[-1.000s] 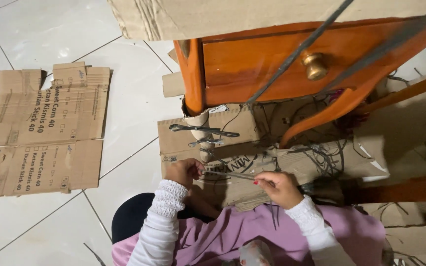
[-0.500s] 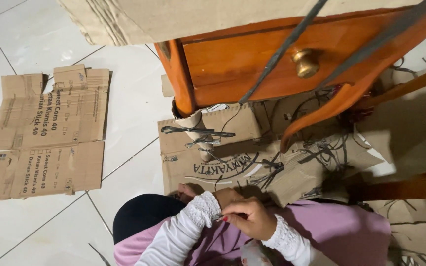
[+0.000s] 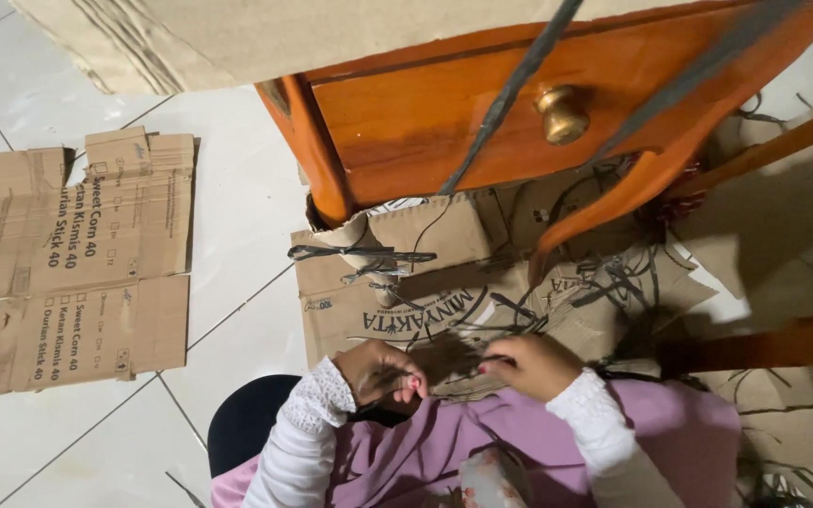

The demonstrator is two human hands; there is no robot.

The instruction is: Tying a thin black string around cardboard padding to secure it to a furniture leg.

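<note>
Black wire (image 3: 444, 369) now stretched between both hands over the lap: left hand (image 3: 383, 374) fisted on one end, right hand (image 3: 531, 365) pinching the other, pulled apart versus half a second ago.

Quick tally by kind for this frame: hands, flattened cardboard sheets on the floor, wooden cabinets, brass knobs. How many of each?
Hands: 2, left hand, right hand
Cardboard sheets: 2, left sheet, sheet under the wires
Wooden cabinet: 1
Brass knob: 1
Total: 6
</note>
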